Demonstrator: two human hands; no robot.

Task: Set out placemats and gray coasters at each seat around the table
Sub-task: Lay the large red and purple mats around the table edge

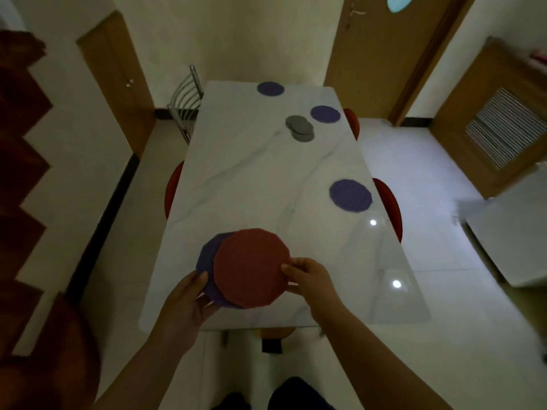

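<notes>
Bare forearms (pixel 373 347), bare hands (pixel 310 281), dark legwear (pixel 296 395) (trousers or shoes)

The table (pixel 266 179) has a glossy, marble-patterned white top with grey veins, mirroring ceiling lights. The red placemat (pixel 251 267) and the purple placemats (pixel 350 196) look matt and finely textured, like woven cloth. The gray coasters (pixel 299 128) look matt and smooth. The chair back (pixel 185 99) is shiny metal; the doors (pixel 381 54) are wood; the floor (pixel 414 161) is glossy tile.

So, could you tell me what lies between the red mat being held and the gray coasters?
Nothing: in the head view only bare tabletop runs between the red mat and the gray coasters; a purple mat lies off to the right.
</notes>
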